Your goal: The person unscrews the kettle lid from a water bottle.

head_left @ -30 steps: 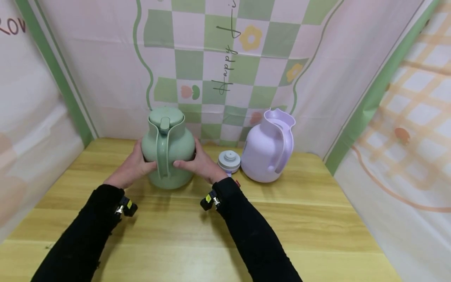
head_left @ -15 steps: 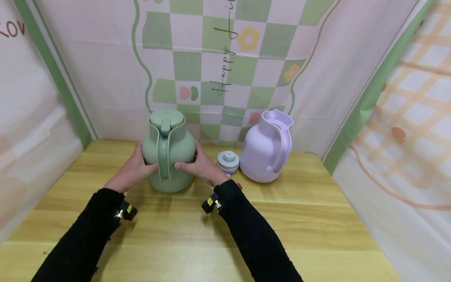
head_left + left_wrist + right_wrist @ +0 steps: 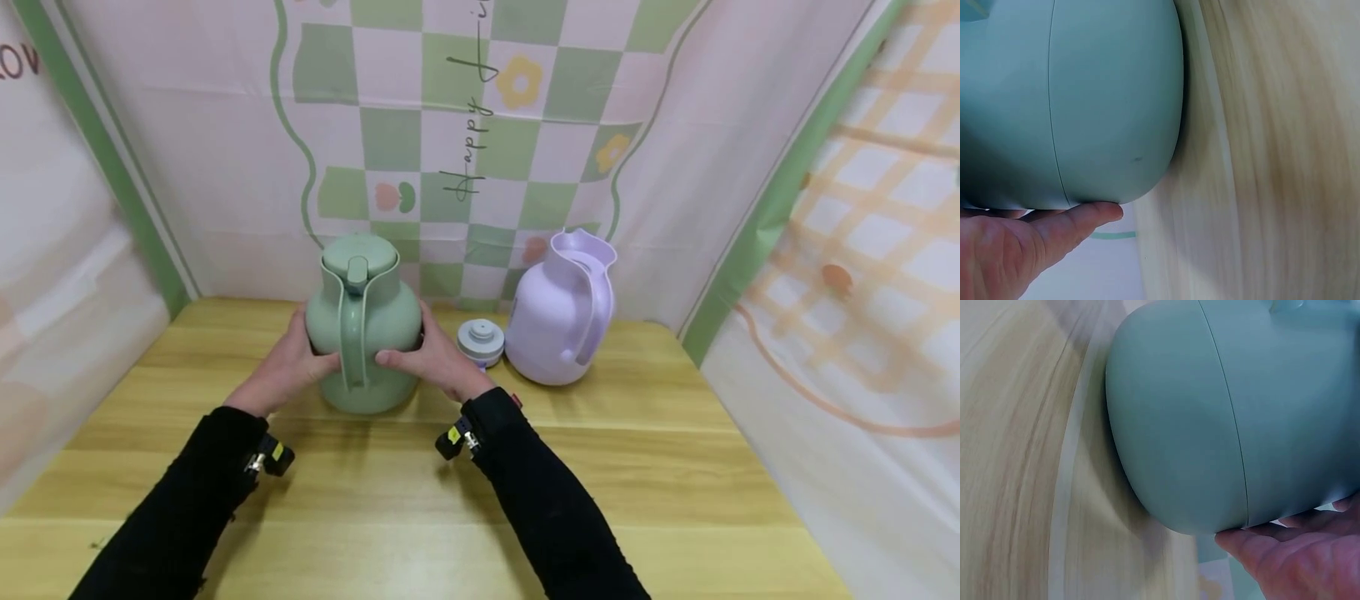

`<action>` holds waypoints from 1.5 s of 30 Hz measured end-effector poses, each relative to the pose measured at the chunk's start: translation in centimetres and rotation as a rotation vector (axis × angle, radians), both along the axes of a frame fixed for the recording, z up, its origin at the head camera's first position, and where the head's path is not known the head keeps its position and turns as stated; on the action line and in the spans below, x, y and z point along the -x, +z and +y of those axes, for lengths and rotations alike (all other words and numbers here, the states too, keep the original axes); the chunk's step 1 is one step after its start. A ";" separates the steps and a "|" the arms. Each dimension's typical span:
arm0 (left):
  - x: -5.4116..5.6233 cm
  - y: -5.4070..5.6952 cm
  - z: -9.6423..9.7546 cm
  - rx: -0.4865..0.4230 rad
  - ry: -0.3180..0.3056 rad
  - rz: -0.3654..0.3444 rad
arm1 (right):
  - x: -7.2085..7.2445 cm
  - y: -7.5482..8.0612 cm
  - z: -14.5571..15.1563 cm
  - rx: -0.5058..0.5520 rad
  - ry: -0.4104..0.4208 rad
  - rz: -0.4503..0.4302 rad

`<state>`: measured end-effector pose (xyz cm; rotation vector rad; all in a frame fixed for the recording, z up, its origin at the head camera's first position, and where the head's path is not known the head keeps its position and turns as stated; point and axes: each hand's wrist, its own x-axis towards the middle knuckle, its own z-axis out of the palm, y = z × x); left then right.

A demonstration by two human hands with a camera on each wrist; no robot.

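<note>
Gripping the green jug from both sides, two bare hands hold it between them where it stands upright on the wooden table. The left hand wraps the jug's left side, its thumb lying on the near face, just left of the jug's handle. The right hand does the same on the jug's right side, its thumb just right of that handle. Both hands have thumb and fingers set wide apart around the jug; in the wrist views, fingers press along its lower side, while the fingertips on the far side are hidden in the head view. The jug's lid sits on its top. To the right of the green jug, beyond the right hand, is a round grey stopper, and farther right of the jug a lilac jug stands upright, just beside the stopper. Behind the green jug hangs a cloth with green and white checks. Nearer the person than the jug, each black sleeve carries a small camera at the wrist.
</note>
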<state>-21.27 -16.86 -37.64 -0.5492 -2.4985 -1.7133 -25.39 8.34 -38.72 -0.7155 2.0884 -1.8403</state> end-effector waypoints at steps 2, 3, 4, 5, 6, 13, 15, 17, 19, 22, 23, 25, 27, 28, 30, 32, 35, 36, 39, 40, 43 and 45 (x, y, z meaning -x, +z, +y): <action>-0.2 0.0 0.2 0.007 0.008 -0.017 | -0.2 0.1 0.3 0.000 0.005 0.004; -0.3 0.0 0.2 0.017 0.017 -0.029 | -0.2 0.1 0.4 0.002 0.009 0.005; -0.4 -0.1 0.3 0.027 0.025 -0.040 | -0.3 0.1 0.5 0.004 0.013 0.010; -0.5 -0.1 0.4 0.036 0.033 -0.051 | -0.4 0.1 0.6 0.008 0.020 0.013; -0.5 -0.1 0.4 0.043 0.040 -0.060 | -0.4 0.1 0.7 0.012 0.024 0.013; -0.7 -0.2 0.9 0.042 0.034 -0.069 | -0.7 0.1 1.2 0.034 0.029 0.026; -0.7 -0.2 1.0 0.040 0.030 -0.068 | -0.7 0.1 1.3 0.037 0.032 0.030; -0.7 -0.2 1.1 0.047 0.036 -0.073 | -0.8 0.0 1.4 0.037 0.032 0.026; -0.8 -0.2 1.2 0.055 0.041 -0.077 | -0.9 0.1 1.6 0.037 0.033 0.021; -0.9 -0.1 1.3 0.065 0.044 -0.083 | -0.9 0.0 1.7 0.034 0.027 0.011; -0.9 -0.1 1.4 0.062 0.041 -0.084 | -1.0 0.0 1.8 0.035 0.026 0.012; -1.0 -0.1 1.5 0.062 0.041 -0.084 | -1.0 0.0 1.9 0.039 0.028 0.015; -1.0 -0.1 1.6 0.061 0.040 -0.080 | -1.0 -0.1 2.0 0.043 0.031 0.021; -1.0 -0.1 1.6 0.060 0.040 -0.076 | -1.0 -0.1 2.1 0.042 0.031 0.025; -1.0 -0.2 1.8 0.065 0.044 -0.072 | -1.0 -0.1 2.2 0.042 0.032 0.028; -1.1 -0.2 1.9 0.065 0.046 -0.071 | -1.1 -0.1 2.3 0.036 0.026 0.030; -1.1 -0.2 2.0 0.052 0.036 -0.062 | -1.2 -0.1 2.4 0.029 0.016 0.028; -1.1 -0.2 2.1 0.050 0.034 -0.060 | -1.2 -0.1 2.5 0.025 0.012 0.026; -1.2 -0.2 2.2 0.039 0.027 -0.057 | -1.3 -0.1 2.6 0.023 0.006 0.024; -1.2 -0.1 2.3 0.042 0.028 -0.061 | -1.3 -0.1 2.6 0.023 0.004 0.022; -1.3 -0.1 2.4 0.047 0.036 -0.078 | -1.4 0.0 2.8 0.025 0.002 0.010; -1.4 -0.1 2.5 0.049 0.040 -0.086 | -1.5 0.0 3.0 0.024 -0.001 0.000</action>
